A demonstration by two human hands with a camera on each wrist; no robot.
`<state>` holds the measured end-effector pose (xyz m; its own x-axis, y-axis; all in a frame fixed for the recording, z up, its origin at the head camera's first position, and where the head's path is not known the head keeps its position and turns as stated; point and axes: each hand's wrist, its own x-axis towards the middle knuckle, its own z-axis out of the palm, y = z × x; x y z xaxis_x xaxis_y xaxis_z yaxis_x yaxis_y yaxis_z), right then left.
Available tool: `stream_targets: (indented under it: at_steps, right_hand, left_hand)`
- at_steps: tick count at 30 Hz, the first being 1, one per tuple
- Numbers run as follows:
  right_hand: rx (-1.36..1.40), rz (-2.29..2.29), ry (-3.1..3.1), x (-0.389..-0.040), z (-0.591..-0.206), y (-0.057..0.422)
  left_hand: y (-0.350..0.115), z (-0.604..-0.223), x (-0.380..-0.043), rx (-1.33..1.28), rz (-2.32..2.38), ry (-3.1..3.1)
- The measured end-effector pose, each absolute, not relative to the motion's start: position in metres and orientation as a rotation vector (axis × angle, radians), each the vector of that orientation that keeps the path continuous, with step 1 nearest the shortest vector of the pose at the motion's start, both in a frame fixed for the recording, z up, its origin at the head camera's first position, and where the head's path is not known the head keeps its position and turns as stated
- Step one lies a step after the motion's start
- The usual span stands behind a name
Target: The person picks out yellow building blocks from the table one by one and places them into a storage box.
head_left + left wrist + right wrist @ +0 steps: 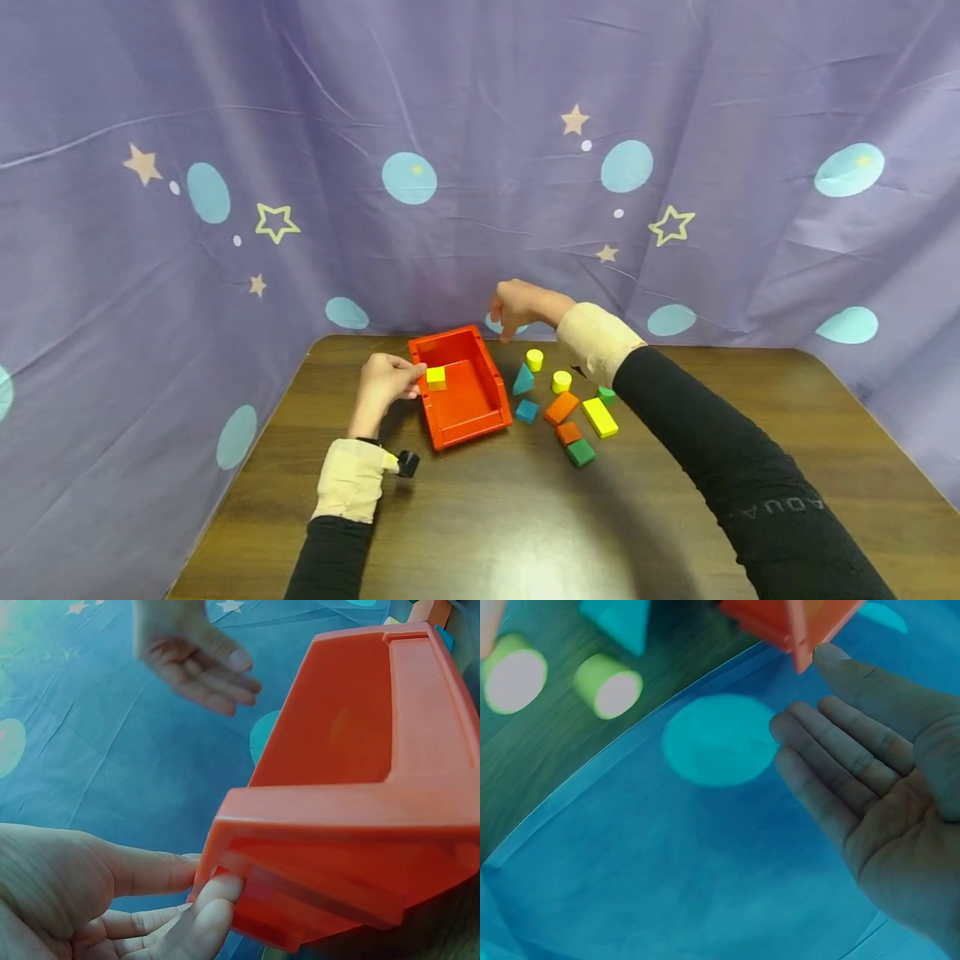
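A red plastic bin (pixel 491 390) stands on the table, and a yellow block (pixel 436 378) sits inside by its left wall. At that left side, my left hand (pixel 384 383) pinches the edge of the bin between thumb and fingers, as the left wrist view shows at the bin's corner (pixel 232 817). Past the bin's far right corner, my right hand (pixel 527 304) hangs in the air with nothing in it. Its fingers are loosely extended in the right wrist view, palm (pixel 900 832) showing.
Right of the bin lie loose blocks: yellow cylinders (pixel 561 382), a blue triangle (pixel 523 380), a blue block (pixel 527 411), orange blocks (pixel 562 408), a long yellow block (pixel 601 417) and green pieces (pixel 581 453). A purple curtain (pixel 510 250) hangs behind the wooden table (pixel 480 517).
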<state>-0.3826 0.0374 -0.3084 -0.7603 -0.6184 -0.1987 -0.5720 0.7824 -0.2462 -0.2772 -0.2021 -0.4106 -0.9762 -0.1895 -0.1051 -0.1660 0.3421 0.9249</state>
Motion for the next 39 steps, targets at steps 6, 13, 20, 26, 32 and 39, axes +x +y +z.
stream_targets:
  at_steps: [6, 13, 20, 26, 32, 39]
  right_hand:
    - [-0.916, -0.326, 2.728, -0.387, -0.317, 0.070]
    - [-0.949, -0.412, 2.750, -0.390, -0.338, 0.092]
    - [-1.029, -0.429, 2.757, -0.389, -0.360, 0.102]
    - [-1.008, -0.400, 2.747, -0.384, -0.371, 0.110]
    - [-0.859, -0.433, 2.675, -0.374, -0.380, 0.121]
    - [-0.867, -0.386, 2.686, -0.361, -0.390, 0.130]
  left_hand:
    - [-0.203, -0.410, -0.278, 0.351, -1.777, -2.554]
    - [-0.204, -0.410, -0.278, 0.354, -1.813, -2.545]
    - [-0.203, -0.411, -0.279, 0.355, -1.824, -2.534]
    - [-0.201, -0.409, -0.279, 0.360, -1.845, -2.527]
    - [-0.201, -0.407, -0.278, 0.365, -1.849, -2.535]
    - [-0.200, -0.407, -0.278, 0.351, -1.859, -2.533]
